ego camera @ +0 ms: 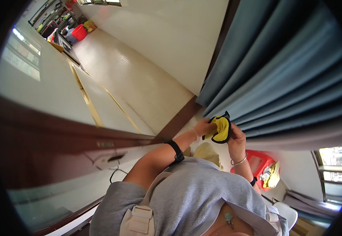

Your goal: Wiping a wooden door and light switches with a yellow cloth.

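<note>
A small yellow cloth point(223, 129) with black edging is bunched between my two hands, in front of my chest. My left hand point(205, 127) grips its left side, with the fingers partly tucked into the folds. On the opposite side, my right hand point(237, 135) pinches the black edge between thumb and fingers. Folds hide part of the cloth and some of my fingertips.
A long blue curtain point(280, 70) hangs just beyond my right hand. Below my right forearm stands a red plastic stool point(256, 162) bearing a yellow and white bundle point(271, 175). To the left are a dark wooden door frame point(56, 141) and tiled floor point(135, 79).
</note>
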The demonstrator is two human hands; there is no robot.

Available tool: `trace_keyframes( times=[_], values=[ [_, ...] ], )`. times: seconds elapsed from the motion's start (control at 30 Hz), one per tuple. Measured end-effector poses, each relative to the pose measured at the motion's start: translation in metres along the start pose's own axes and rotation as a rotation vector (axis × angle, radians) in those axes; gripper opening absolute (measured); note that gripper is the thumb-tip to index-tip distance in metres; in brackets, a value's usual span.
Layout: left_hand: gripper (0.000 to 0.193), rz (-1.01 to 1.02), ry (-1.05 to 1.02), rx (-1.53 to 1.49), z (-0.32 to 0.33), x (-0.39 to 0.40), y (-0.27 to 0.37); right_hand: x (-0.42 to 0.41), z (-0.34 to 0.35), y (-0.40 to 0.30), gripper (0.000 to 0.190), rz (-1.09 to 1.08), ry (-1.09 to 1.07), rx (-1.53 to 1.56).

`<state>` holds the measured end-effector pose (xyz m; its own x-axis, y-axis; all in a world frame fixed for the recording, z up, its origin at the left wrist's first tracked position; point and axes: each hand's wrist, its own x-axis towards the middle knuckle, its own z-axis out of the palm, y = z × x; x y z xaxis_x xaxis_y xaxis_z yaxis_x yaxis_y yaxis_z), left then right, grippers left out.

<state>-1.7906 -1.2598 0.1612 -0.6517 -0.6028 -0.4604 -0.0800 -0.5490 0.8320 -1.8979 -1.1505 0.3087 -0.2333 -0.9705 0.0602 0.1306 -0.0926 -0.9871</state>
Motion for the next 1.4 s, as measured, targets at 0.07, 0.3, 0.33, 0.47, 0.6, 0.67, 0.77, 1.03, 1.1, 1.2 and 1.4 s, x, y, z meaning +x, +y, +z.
trace_keyframes(
  times=[0.07,0.3,0.33,0.47,0.6,0.67,0.77,1.03,1.1,1.2,1.4],
  values=[
    [0.031,0.004,0.026,0.170,-0.016,0.023,0.019,0.045,-0.006,0.006,0.036,0.026,-0.045,-0.082],
    [0.041,-0.105,0.360,0.409,-0.105,0.076,0.064,0.212,0.015,0.015,0.033,0.091,-0.314,-0.042],
    [0.039,-0.144,0.382,0.304,-0.117,0.076,0.069,0.233,0.027,0.012,0.033,0.082,-0.402,-0.054],
    [0.032,-0.074,0.488,-0.021,-0.159,0.070,0.105,0.308,0.085,0.020,0.035,0.070,-0.605,-0.004],
    [0.031,0.030,0.610,-0.070,-0.220,0.086,0.110,0.372,0.143,0.039,0.036,-0.075,-0.717,-0.136],
    [0.033,0.089,0.639,-0.021,-0.249,0.093,0.112,0.401,0.172,0.055,0.037,-0.048,-0.712,-0.120],
    [0.035,0.053,0.622,-0.040,-0.305,0.110,0.126,0.457,0.222,0.078,0.036,0.072,-0.662,-0.103],
    [0.039,-0.073,0.816,0.152,-0.504,0.096,0.221,0.622,0.371,0.083,0.033,0.071,-0.840,-0.227],
    [0.039,-0.013,0.846,0.072,-0.543,0.079,0.244,0.654,0.406,0.071,0.029,0.069,-0.856,-0.169],
    [0.036,-0.040,0.956,0.090,-0.601,0.058,0.289,0.704,0.449,0.064,0.031,0.078,-0.838,-0.197],
    [0.038,-0.168,1.050,0.037,-0.736,0.068,0.300,0.815,0.551,0.097,0.029,0.131,-0.815,-0.128]
  ],
)
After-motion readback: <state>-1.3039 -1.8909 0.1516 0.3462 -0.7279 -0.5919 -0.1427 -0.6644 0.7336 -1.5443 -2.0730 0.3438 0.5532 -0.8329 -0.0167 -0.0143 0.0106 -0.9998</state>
